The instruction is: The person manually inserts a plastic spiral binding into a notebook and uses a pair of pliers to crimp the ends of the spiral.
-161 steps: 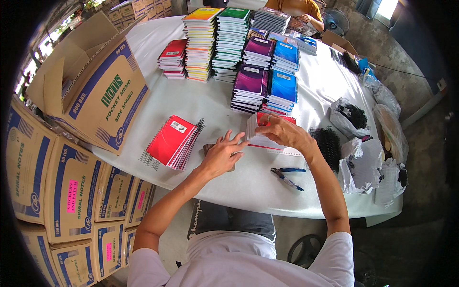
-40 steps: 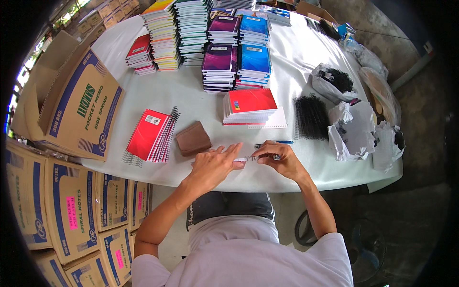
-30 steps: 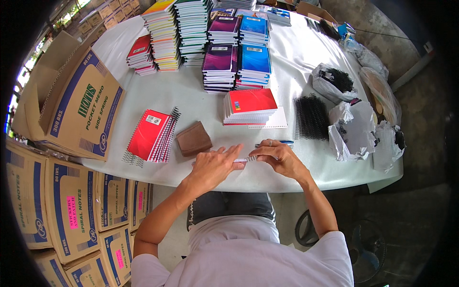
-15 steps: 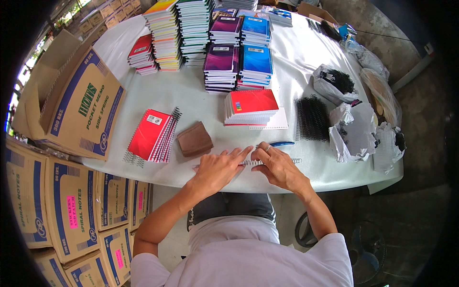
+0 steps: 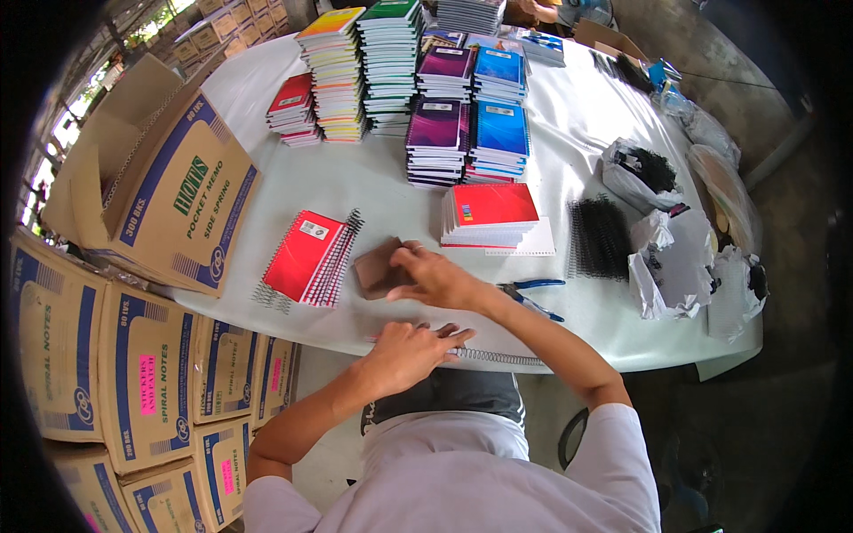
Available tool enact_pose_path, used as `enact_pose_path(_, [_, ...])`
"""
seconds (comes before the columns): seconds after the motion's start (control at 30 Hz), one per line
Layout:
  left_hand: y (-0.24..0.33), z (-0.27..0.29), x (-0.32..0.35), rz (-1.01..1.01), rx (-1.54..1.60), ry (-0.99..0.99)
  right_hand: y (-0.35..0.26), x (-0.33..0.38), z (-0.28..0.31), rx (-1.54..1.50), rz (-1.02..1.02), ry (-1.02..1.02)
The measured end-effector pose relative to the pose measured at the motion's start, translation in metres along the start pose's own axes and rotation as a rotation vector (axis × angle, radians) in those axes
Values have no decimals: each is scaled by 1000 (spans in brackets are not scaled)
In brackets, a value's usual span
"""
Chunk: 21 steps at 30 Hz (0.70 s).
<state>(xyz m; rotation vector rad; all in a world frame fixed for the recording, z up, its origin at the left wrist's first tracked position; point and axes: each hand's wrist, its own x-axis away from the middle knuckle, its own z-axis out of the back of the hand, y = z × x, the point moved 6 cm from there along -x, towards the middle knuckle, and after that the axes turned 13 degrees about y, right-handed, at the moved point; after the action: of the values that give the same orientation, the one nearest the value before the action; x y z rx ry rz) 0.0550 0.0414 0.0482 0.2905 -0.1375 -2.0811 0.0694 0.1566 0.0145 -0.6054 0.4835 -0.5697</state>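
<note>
My left hand [image 5: 404, 355] is at the table's front edge, fingers bent over a silver spiral coil [image 5: 498, 357], gripping its left end. The coil sticks out to the right beneath my right forearm. Whatever lies under the left palm is mostly hidden. My right hand [image 5: 435, 277] reaches across to the left, its fingers and thumb closed on the right side of a brown block [image 5: 378, 270]. Beside the block lies a fanned pile of red spiral notebooks [image 5: 306, 253] with loose coil ends. Pliers with blue handles [image 5: 540, 298] rest to the right of my right forearm.
A stack of red-covered pads [image 5: 489, 209] sits beyond my hands. Taller notebook stacks [image 5: 435, 129] stand farther back. Black coils [image 5: 597, 238] and paper-wrapped bundles [image 5: 671, 266] lie at right. An open carton [image 5: 182, 195] occupies the left, with more boxes [image 5: 147, 373] below the table.
My right hand has left the coil and moved left onto the brown block. The left hand stays by the coil. The pliers now show more fully. The whole view has shifted slightly.
</note>
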Motion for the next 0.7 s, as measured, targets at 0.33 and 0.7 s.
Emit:
enact_pose_path(0.33, [1,7,4,-28,-57,133,17,20,49,-299,-76,-163])
enact_pose_path(0.7, [-36,2,-5,189,-15,88,10,87,103,-756,-233,-285])
